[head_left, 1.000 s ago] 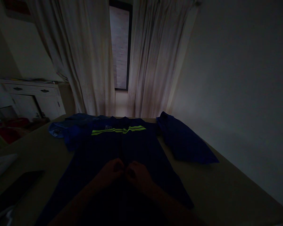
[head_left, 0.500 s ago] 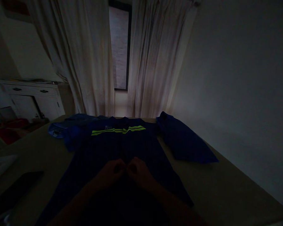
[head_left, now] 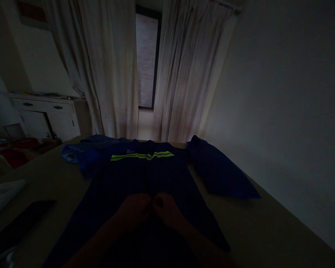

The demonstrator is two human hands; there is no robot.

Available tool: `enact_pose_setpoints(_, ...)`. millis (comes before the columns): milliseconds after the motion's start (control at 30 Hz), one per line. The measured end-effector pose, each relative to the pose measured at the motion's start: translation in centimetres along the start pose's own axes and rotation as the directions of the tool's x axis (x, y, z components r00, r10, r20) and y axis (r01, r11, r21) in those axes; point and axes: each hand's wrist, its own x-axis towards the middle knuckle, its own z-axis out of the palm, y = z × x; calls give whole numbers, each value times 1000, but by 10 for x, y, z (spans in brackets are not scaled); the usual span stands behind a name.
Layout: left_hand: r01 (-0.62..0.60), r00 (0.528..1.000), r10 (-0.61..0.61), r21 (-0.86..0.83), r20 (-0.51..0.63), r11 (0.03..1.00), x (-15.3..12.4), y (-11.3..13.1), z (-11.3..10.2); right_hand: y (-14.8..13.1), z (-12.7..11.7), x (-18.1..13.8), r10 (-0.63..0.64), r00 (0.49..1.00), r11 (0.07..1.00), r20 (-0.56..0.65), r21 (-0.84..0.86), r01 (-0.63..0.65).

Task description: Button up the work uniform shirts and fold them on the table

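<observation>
A dark blue work shirt (head_left: 167,175) with yellow-green stripes across the chest lies spread face up, its collar toward the window. Low over the middle of its front, along the opening line, my left hand (head_left: 135,209) and my right hand (head_left: 167,209) meet knuckle to knuckle. Both are closed, fingers curled in on the shirt's front edges. Dim light hides the fingertips and whatever small fastening may be between them.
Right of the shirt lies another dark blue garment (head_left: 220,167); blue denim-like cloth (head_left: 72,152) is at the far left. A dark flat object (head_left: 22,223) and a white item (head_left: 4,195) rest on the bed-like surface (head_left: 257,230). Curtains and a wall stand beyond.
The view has shifted slightly, so the room sits a little further right. My hands stay together at the shirt's front, the left one turned slightly more knuckles-up.
</observation>
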Motion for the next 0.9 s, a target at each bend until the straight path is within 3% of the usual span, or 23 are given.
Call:
enact_pose_setpoints(133, 70, 997, -66, -106, 46, 992, 0, -4, -2, -2, 0, -3, -58, 998, 994, 15, -92, 59)
enact_pose_setpoints(433, 17, 999, -11, -110, 51, 994, -1, -3, -5, 9, -3, 0, -139, 986, 985, 88, -92, 147)
enact_pose_setpoints(667, 84, 994, -65, -216, 93, 973, 0, -11, -5, 7, -3, -1, -125, 987, 982, 102, -130, 137)
enact_pose_setpoints(767, 105, 992, -93, -165, 82, 981, 0, -5, -9, 9, 4, -1, -110, 992, 981, 62, -153, 119)
enact_pose_setpoints(900, 52, 998, -53, 32, 21, 998, -1, 7, -11, 13, 9, 1, -118, 993, 990, 31, -68, 120)
